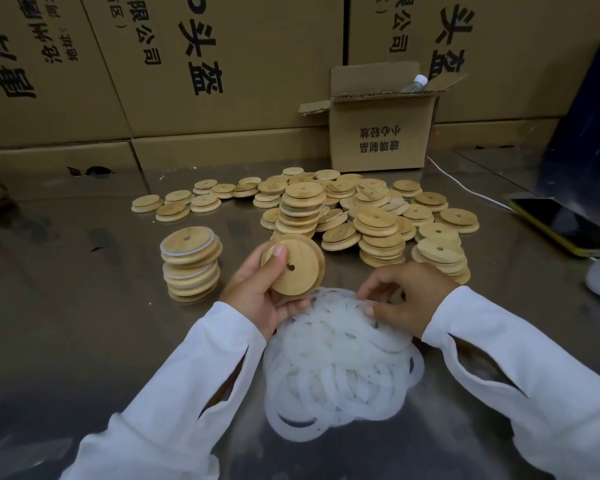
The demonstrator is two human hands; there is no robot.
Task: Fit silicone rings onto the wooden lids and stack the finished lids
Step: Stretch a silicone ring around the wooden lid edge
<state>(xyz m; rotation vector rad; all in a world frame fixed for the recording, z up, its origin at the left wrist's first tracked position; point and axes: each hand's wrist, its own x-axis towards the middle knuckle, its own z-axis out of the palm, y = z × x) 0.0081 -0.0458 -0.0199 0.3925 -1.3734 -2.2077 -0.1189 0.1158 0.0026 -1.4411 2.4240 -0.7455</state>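
Wooden lid (293, 268) — tilted, face toward camera — in left hand (257, 299).

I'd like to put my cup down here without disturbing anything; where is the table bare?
Bare: left of the finished stack and the near-left table. Crowded: the loose lids behind, rings in front, phone at right.
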